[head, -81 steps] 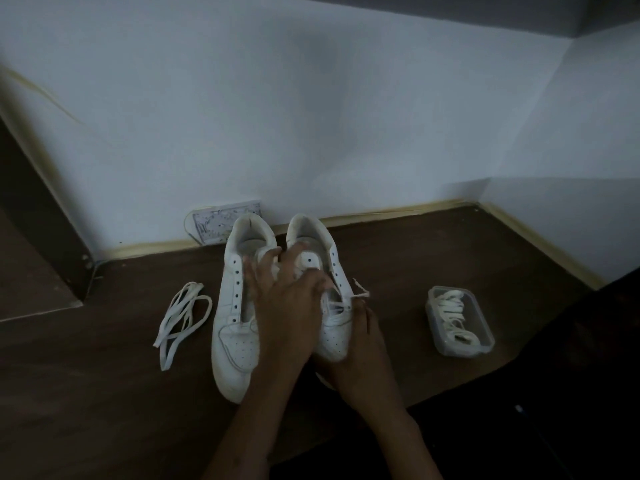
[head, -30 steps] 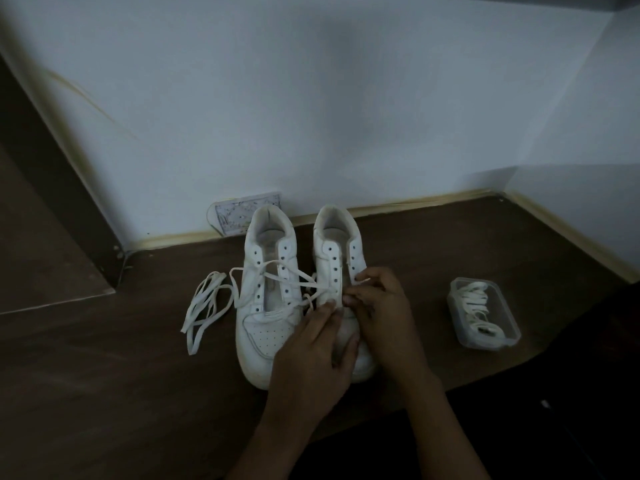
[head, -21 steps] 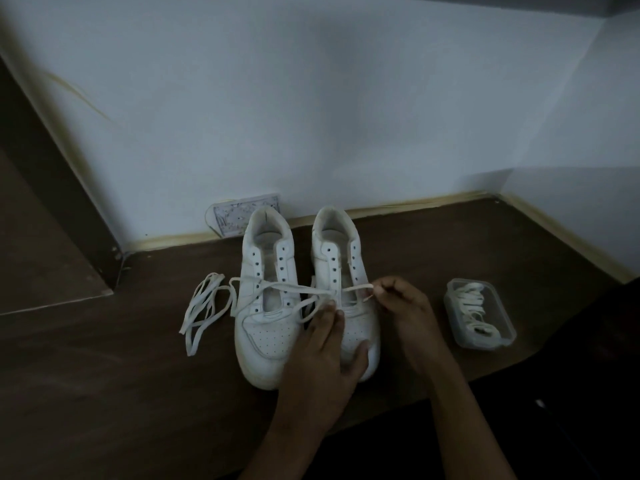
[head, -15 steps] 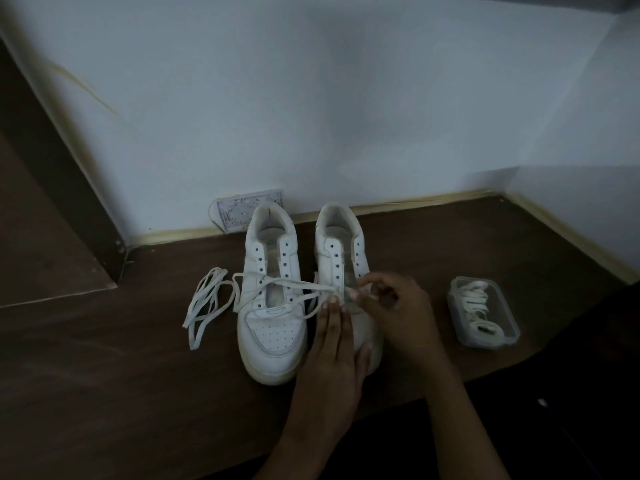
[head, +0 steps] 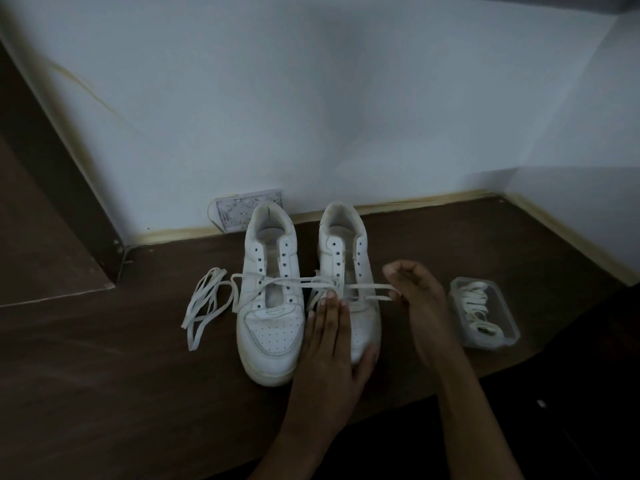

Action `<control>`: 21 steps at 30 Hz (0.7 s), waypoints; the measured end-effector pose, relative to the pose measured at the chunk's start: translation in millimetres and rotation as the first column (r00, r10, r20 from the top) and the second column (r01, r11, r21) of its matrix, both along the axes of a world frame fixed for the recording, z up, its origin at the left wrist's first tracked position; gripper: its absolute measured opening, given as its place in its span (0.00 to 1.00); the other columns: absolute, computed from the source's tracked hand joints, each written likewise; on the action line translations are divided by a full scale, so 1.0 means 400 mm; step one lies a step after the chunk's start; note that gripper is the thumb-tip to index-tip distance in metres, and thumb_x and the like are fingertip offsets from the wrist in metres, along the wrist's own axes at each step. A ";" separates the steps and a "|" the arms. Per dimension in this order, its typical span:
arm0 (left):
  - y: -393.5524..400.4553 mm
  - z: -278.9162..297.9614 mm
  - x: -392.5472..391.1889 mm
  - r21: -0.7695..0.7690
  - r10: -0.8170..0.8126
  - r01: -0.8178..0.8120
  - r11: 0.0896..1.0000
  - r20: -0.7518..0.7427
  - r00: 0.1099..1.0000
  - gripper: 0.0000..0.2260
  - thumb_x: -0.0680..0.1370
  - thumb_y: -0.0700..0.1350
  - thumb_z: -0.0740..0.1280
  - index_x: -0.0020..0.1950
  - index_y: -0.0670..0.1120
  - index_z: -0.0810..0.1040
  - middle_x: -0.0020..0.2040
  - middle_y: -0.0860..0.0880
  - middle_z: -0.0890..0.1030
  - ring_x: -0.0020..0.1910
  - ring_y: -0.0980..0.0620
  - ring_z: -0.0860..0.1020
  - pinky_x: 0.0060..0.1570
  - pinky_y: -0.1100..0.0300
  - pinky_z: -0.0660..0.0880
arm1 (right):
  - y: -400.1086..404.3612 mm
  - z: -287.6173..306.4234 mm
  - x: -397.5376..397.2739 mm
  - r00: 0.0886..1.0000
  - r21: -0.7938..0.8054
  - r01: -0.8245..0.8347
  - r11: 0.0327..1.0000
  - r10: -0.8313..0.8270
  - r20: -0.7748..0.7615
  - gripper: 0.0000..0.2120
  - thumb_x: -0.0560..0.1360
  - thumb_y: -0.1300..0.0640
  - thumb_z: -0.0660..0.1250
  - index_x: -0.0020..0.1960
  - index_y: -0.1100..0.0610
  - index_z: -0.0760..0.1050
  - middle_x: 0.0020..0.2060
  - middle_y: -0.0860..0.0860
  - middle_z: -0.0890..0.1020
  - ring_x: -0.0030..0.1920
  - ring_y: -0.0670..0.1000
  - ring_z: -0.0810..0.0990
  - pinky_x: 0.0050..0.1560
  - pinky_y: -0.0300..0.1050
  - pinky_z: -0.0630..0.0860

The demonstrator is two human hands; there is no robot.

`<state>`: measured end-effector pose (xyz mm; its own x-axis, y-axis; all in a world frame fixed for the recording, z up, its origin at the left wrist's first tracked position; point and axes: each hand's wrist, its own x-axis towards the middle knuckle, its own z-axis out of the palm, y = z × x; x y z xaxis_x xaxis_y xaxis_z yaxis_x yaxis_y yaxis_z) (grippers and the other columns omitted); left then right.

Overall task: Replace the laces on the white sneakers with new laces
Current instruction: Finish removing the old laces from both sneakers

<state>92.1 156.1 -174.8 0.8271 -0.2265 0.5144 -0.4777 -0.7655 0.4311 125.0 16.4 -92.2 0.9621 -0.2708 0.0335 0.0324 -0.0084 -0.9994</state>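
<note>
Left hand [head: 332,337] flat on right sneaker [head: 349,271], right hand [head: 414,289] pinching lace [head: 367,288] (spare laces [head: 204,303] leftward, box [head: 485,313] right)

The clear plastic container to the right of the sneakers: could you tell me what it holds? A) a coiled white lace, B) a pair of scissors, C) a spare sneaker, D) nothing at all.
A: white lace coils show through the walls of the clear plastic container, which stands on the wooden surface to the right of the right hand.

No readable text; patterned card [head: 247,210] against wall behind sneakers [head: 272,296] too blurred to read.
</note>
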 end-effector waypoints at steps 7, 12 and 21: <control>-0.014 -0.008 0.009 -0.013 -0.022 0.021 1.000 -0.008 1.000 0.30 0.84 0.58 0.49 0.76 0.37 0.61 0.78 0.40 0.59 0.78 0.47 0.56 0.76 0.58 0.51 | -0.017 -0.054 0.021 0.997 -0.654 0.066 0.753 -0.024 0.073 0.02 0.74 0.50 0.69 0.42 0.45 0.79 0.40 0.41 0.79 0.45 0.42 0.77 0.46 0.42 0.72; -0.015 -0.010 0.005 -0.021 -0.009 0.009 1.000 -0.032 0.999 0.29 0.84 0.58 0.47 0.79 0.41 0.56 0.79 0.43 0.54 0.79 0.49 0.51 0.76 0.59 0.46 | -0.002 -0.055 0.015 0.970 -0.430 0.242 0.870 -0.233 0.076 0.09 0.80 0.47 0.58 0.43 0.48 0.71 0.40 0.47 0.76 0.42 0.48 0.75 0.44 0.49 0.72; -0.010 -0.034 0.013 0.039 -0.024 0.025 0.999 -0.039 0.999 0.28 0.82 0.53 0.53 0.78 0.38 0.57 0.78 0.39 0.57 0.78 0.43 0.55 0.75 0.52 0.53 | 0.050 -0.065 0.012 0.992 -0.867 0.124 0.483 -0.053 0.112 0.08 0.76 0.45 0.66 0.53 0.40 0.80 0.64 0.45 0.69 0.64 0.50 0.61 0.62 0.51 0.59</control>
<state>97.3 152.2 -188.5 0.8402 -0.2666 0.4722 -0.4801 -0.7705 0.4193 129.7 36.5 -118.3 0.9210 -0.1528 0.3584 0.0389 -0.8793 -0.4746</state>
